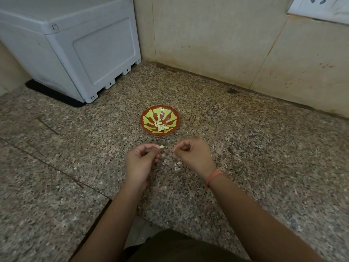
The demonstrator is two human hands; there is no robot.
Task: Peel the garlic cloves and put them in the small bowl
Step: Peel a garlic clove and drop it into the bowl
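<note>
A small red bowl with a green leaf pattern sits on the speckled granite counter, and several peeled garlic cloves lie in its middle. Just in front of the bowl, my left hand pinches a pale garlic clove at its fingertips. My right hand is close beside it with its fingers curled, pinching a thin scrap of garlic skin. A small gap separates the two hands.
Loose garlic skins lie on the counter under and between my hands. A grey-white plastic appliance stands at the back left. A tiled wall runs behind the bowl, with a socket plate at the top right.
</note>
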